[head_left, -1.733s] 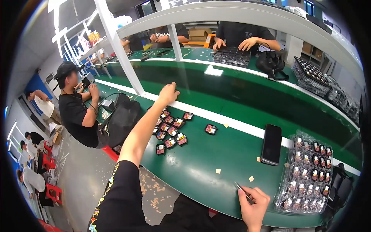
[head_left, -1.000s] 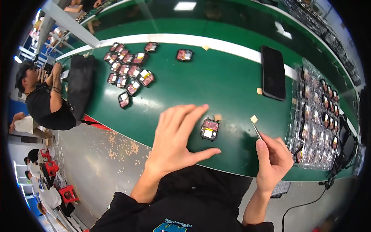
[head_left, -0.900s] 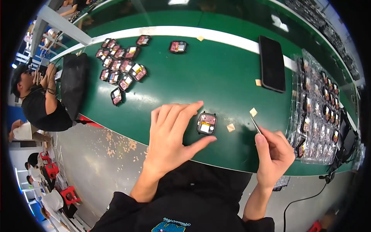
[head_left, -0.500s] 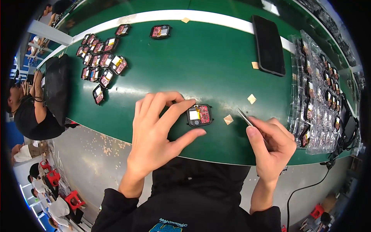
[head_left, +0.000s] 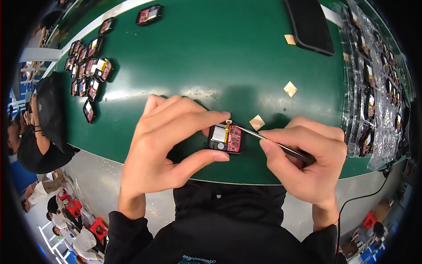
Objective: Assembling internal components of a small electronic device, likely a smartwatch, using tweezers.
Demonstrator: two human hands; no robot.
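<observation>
— Circuit module (head_left: 227, 138), small and black-cased with a red board and a silver block showing: where is it seen?

— It is found near the front edge of the green table (head_left: 211, 57), just in front of the person's chest. It is pinched by the left hand (head_left: 165, 147), the index finger laid along its far edge and the thumb pressed to its near edge, so the hand is clamped on it.

— And the right hand (head_left: 307, 160)?

— It is closed around thin metal tweezers (head_left: 268, 140), held like a pen. The tip is brought to the module's top edge, where an orange strip is seen; whether the tips are pressed together cannot be told.

— What is placed around it?

— A small tan square (head_left: 257, 122) is lying just beyond the module, another (head_left: 290, 88) farther back, and a third (head_left: 290, 39) beside a black phone (head_left: 310, 24). A cluster of similar modules (head_left: 88, 72) is spread at the far left, well apart. Clear plastic trays (head_left: 373, 88) of parts are stacked along the right edge.
</observation>
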